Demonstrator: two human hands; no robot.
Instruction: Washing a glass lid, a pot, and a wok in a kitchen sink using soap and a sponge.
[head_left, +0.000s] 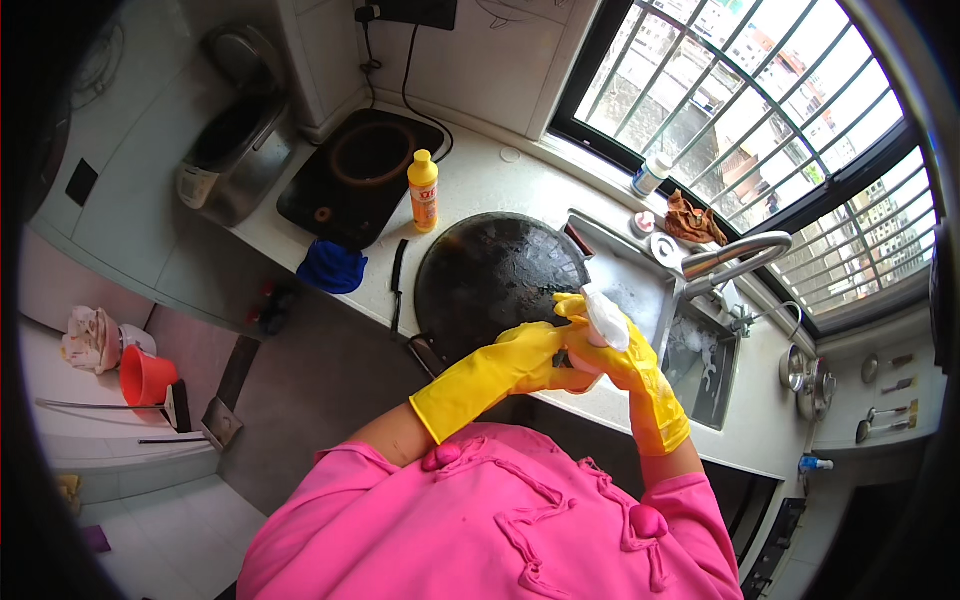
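Both my hands wear yellow rubber gloves and meet in front of the sink. My right hand (626, 356) is closed around a bottle with a white spray head (606, 322). My left hand (534, 354) is closed on the bottle's pale pink lower body (583, 373), most of which the gloves hide. Just beyond the gloves lies a large upturned wok (495, 274), its blackened, crusted underside facing up. One wok handle (426, 354) shows at the near left, another (578, 240) by the sink. Soapy water fills the sink basin (670, 319).
Left of the wok lie a black-handled knife (397, 289) and a blue cloth (332, 267). An orange bottle with a yellow cap (424, 191) stands near the induction cooker (360, 176). A metal faucet (735, 262) arches over the sink. Beneath the window sits a brown cloth (691, 220).
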